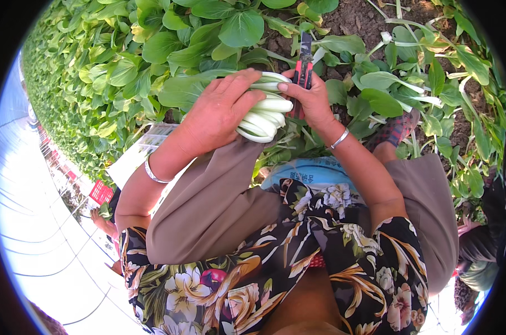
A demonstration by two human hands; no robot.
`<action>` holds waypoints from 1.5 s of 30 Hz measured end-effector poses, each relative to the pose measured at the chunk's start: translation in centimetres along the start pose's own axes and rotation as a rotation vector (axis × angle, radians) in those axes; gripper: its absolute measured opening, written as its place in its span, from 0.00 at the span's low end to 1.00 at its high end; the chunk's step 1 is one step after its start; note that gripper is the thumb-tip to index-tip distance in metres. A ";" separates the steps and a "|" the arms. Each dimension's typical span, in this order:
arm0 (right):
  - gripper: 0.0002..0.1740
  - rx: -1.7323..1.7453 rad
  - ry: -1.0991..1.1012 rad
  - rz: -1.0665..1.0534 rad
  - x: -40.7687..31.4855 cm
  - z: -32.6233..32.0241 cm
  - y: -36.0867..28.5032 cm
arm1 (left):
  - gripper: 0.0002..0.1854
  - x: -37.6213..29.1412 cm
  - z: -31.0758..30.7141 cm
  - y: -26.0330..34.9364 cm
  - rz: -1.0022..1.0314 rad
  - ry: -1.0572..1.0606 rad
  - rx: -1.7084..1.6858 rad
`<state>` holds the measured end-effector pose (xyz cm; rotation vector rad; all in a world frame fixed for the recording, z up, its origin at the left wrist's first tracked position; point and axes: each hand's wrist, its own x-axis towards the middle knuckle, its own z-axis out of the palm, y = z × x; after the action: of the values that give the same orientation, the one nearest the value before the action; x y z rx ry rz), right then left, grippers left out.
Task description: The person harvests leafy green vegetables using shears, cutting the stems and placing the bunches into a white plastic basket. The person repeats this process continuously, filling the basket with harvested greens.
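Note:
A bunch of leafy greens like bok choy (pixel 267 117), with thick white stalks, lies across my left knee. My left hand (pixel 219 111) is wrapped over the bunch from above, stalk ends facing right. My right hand (pixel 318 100) grips a red and black snap-off utility knife (pixel 304 69), its blade pointing up and away from me. The thumb of that hand also touches the outer stalks near their cut ends. Part of the knife handle is hidden behind the right thumb and fingers.
Dense growing greens (pixel 123 71) fill the far left. Loose cut leaves (pixel 380 102) litter the soil (pixel 353 21) at right. A white plastic crate (pixel 127 163) stands beside my left leg, a blue printed sack (pixel 311 169) below me. Other people's hands (pixel 104 222) and a red basket (pixel 101 192) appear near the edges.

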<state>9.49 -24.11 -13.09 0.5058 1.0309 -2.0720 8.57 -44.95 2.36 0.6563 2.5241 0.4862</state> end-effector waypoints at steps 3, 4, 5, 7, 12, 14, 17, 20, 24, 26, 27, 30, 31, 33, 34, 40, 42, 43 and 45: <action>0.17 0.203 -0.026 0.109 0.1 0.9 1.0 | 0.27 0.5 0.1 -1.2 0.001 0.014 0.036; 0.15 0.118 -0.092 0.122 0.4 0.8 1.0 | 0.28 0.5 0.2 -1.6 -0.055 -0.050 -0.011; 0.15 0.033 -0.158 0.138 0.9 0.5 0.9 | 0.28 0.5 0.4 -1.9 -0.137 -0.147 -0.058; 0.15 -0.168 -0.231 0.182 2.1 0.2 0.7 | 0.29 0.7 0.7 -2.5 -0.158 -0.183 -0.029; 0.21 -0.882 -0.203 0.091 5.3 1.7 1.4 | 0.42 1.7 1.0 -5.0 -0.329 -0.260 0.169; 0.20 -1.108 -0.156 -0.046 7.1 3.2 2.2 | 0.49 2.0 1.1 -6.6 -0.389 -0.282 0.287; 0.21 -1.285 -0.064 -0.154 9.3 4.6 3.0 | 0.39 1.3 1.8 -8.3 -0.461 -0.281 0.319; 0.21 -1.249 -0.081 -0.001 10.2 5.0 2.9 | 0.34 0.3 2.8 -9.8 -0.461 -0.295 0.349; 0.22 -1.124 -0.139 0.231 10.2 5.1 2.7 | 0.42 -1.1 4.1 -10.5 -0.511 -0.287 0.329; 0.22 -1.115 -0.179 0.243 10.6 5.4 2.9 | 0.41 -1.4 4.4 -10.7 -0.512 -0.236 0.296; 0.22 -1.105 -0.229 0.242 11.0 5.5 2.9 | 0.41 -1.5 4.3 -10.7 -0.519 -0.219 0.281; 0.21 -0.979 -0.325 0.365 12.6 5.3 2.5 | 0.41 -1.6 3.7 -10.6 -0.518 -0.235 0.243; 0.20 -0.921 -0.345 0.423 13.1 5.1 2.2 | 0.41 -1.7 3.3 -10.5 -0.519 -0.258 0.222; 0.18 -0.850 -0.341 0.489 12.7 3.8 1.3 | 0.41 -2.0 2.6 -10.2 -0.484 -0.258 0.179; 0.18 -0.884 -0.363 0.515 12.2 3.0 0.7 | 0.41 -2.2 2.3 -9.9 -0.488 -0.253 0.170; 0.14 -0.822 -0.296 0.366 7.6 1.7 0.1 | 0.39 -4.1 1.2 -8.4 -0.480 -0.123 0.112; 0.13 -0.710 -0.168 0.224 6.0 2.5 0.9 | 0.39 -4.9 0.4 -7.8 -0.494 -0.110 0.049; 0.12 -0.640 -0.131 0.127 5.4 3.0 1.1 | 0.39 -5.5 -0.2 -7.3 -0.495 -0.109 0.012; 0.19 -0.401 -0.030 0.036 4.8 4.4 1.2 | 0.39 -6.4 -2.0 -6.7 -0.514 -0.110 -0.054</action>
<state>7.30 -30.31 -14.11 0.2841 1.3659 -1.7718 10.02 -54.30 3.37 0.0009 2.4373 0.3178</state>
